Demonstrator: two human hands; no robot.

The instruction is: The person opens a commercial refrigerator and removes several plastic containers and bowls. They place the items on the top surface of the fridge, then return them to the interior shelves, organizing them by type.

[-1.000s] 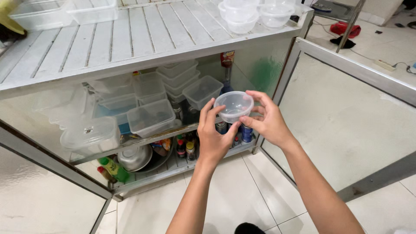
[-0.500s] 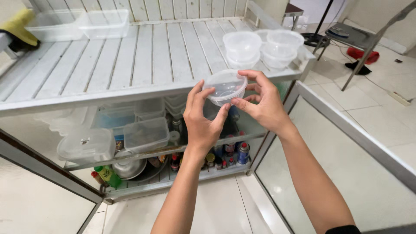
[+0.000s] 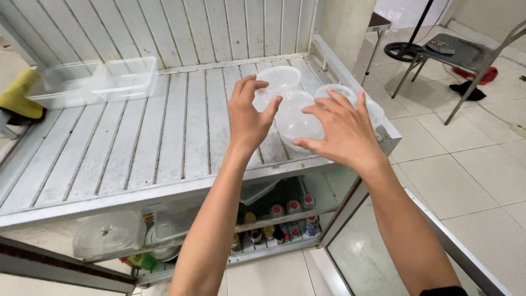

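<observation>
Bright, even daylight, soft and diffuse, no hard shadows. Source direction unclear; the tiled floor [image 3: 471, 164] at right reads brightest, near blown out. The slatted surface [image 3: 137, 142] is evenly lit, faint sheen, no hot spots. Both hands cast only weak, smeared shadows on the slats below them. Clear round container [image 3: 298, 123] low contrast against the pale slats, edges hard to separate; small highlights on its rim. Lower shelf [image 3: 263, 219] under the surface is dimmer, detail muddy behind the hazy glass. Wide-angle distortion: surface edges splay outward toward the corners. Focus acceptable centre, slight softness on forearms at bottom edge.
</observation>
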